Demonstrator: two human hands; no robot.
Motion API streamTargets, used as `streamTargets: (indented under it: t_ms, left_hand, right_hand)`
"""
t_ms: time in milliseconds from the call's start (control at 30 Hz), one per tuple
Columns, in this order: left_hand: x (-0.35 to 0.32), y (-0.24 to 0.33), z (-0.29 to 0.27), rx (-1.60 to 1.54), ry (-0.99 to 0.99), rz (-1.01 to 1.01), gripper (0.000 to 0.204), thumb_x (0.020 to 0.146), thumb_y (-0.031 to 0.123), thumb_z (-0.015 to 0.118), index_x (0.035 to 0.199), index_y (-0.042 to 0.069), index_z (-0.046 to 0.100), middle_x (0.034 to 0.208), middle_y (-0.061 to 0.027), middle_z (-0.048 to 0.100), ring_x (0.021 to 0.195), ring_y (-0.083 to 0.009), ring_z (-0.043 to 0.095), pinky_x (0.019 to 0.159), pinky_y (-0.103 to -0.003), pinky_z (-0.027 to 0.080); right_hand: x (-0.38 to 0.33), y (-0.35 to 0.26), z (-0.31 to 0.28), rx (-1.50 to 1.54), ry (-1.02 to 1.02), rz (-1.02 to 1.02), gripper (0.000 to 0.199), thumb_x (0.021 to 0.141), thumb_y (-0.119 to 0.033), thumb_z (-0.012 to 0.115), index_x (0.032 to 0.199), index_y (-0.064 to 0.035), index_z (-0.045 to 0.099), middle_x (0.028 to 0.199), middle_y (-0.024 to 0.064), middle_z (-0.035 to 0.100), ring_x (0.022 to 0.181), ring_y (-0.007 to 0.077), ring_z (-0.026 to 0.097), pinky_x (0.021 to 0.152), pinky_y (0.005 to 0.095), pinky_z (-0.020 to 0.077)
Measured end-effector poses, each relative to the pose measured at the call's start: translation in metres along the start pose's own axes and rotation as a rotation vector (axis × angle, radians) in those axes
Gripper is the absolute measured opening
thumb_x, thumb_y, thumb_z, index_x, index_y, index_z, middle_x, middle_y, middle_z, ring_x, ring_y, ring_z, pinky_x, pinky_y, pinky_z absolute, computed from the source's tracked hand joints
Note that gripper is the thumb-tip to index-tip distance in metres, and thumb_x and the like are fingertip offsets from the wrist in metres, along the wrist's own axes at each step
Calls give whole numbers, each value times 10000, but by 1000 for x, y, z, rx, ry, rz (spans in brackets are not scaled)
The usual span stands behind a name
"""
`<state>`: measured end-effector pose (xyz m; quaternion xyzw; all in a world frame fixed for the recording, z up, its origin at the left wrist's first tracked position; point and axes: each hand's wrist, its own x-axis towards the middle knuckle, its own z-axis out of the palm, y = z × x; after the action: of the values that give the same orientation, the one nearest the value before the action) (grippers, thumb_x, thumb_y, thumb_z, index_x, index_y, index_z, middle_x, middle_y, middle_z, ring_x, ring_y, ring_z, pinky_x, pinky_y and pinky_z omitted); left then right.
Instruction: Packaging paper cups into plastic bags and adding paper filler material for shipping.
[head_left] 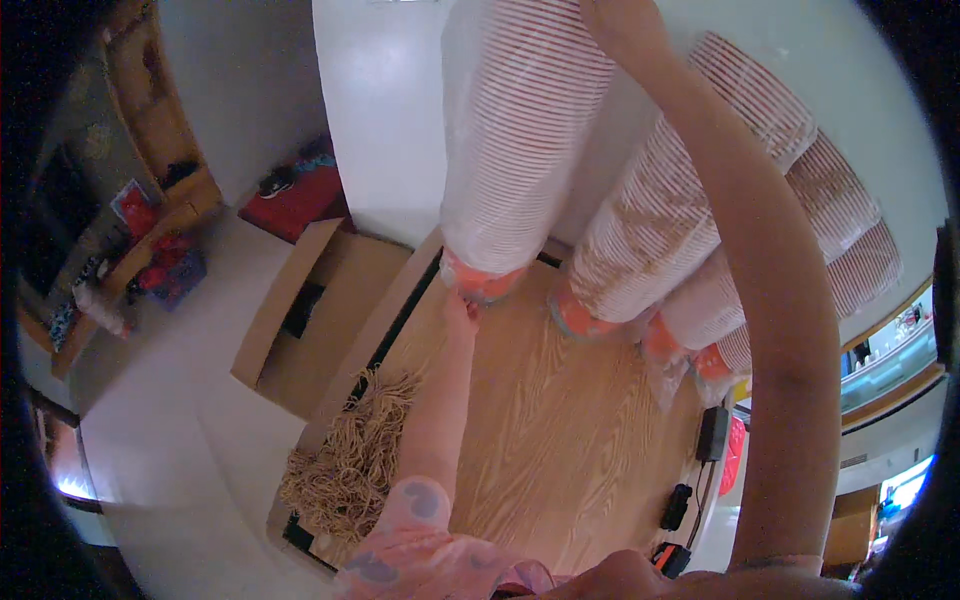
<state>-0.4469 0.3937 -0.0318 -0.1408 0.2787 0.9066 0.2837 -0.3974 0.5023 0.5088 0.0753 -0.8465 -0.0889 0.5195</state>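
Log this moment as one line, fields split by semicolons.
left hand: at base of leftmost cup stack; right hand: high on its right side; other stacks: farther right; tan strands: left side of table

Head view: fisheye, directed from the person's head forward and down, close above the worktop [560, 420], left hand [464, 312] near centre.

Home liv. rm w/ TV [62, 218]

The table [530, 430] carries cup stacks [645, 240] and twine [350, 465].
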Motion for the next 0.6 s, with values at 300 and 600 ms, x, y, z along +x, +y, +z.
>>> streamTargets:
  t_ms: [300, 600]
  left_hand:
    - [-5, 0, 28, 99, 145, -46, 370, 869, 494, 470, 1008, 157, 536, 817, 21, 521, 577, -91, 449, 404, -227, 299]
    - [-21, -8, 37, 29, 194, -28, 437, 858, 527, 463, 1071, 150, 525, 846, 8, 544, 603, -103, 477, 398, -231, 301]
  right_hand:
    - [-3, -13, -9, -40, -100, 90, 214, 901, -166, 420, 958, -11, 556, 898, 189, 608, 865, 349, 581, 769, 446, 463]
    - [3, -14, -13, -4, -131, 181, 226, 911, -197, 428, 960, -1, 529, 905, 190, 606, 859, 357, 578, 760, 432, 463]
